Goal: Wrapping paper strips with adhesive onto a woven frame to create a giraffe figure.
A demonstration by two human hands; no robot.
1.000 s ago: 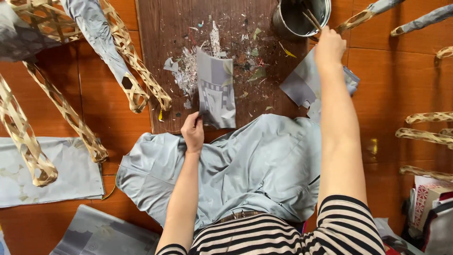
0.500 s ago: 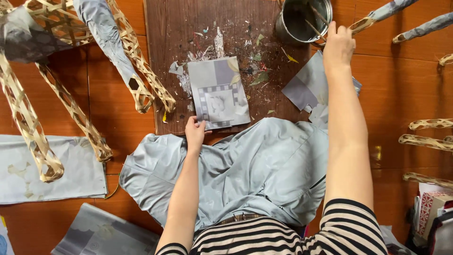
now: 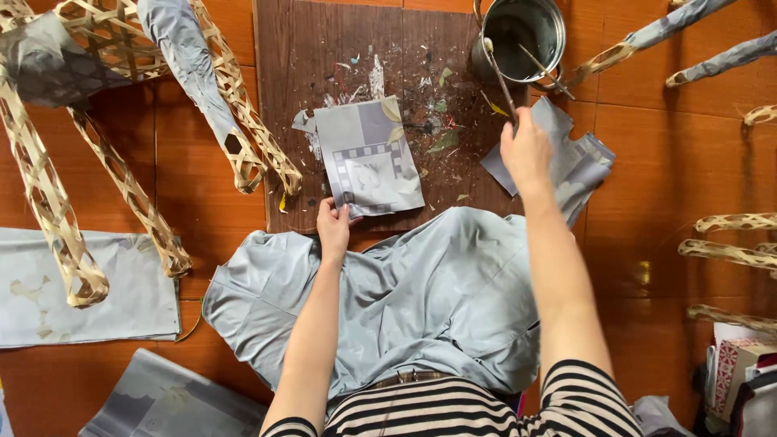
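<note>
Two hands are at work over a dark wooden board (image 3: 324, 65) spattered with paper scraps, and they sit well apart. The left hand (image 3: 333, 231) rests with its fingertips pressing the near corner of a grey printed paper sheet (image 3: 368, 158) that lies flat on the board just beyond it, pinning it in place rather than gripping it. The right hand (image 3: 526, 150) is raised farther out, fingers closed around the handle of a thin brush (image 3: 502, 77) whose tip reaches into the metal pot (image 3: 522, 32) standing at the board's far edge; a second stick leans in the same pot. Just beside the right hand, partly under it, lies another piece of grey paper (image 3: 579, 158), crumpled at its edge. Off to the far side of the left hand stand woven bamboo frames (image 3: 243, 137), some already wrapped in grey paper. By the look of it, the step in hand is loading the brush with paste from the pot while the sheet is held ready. The next move would call for carrying the wet brush across toward the left hand without dripping, then spreading evenly over the sheet while the fingertips keep it from sliding or curling.
</note>
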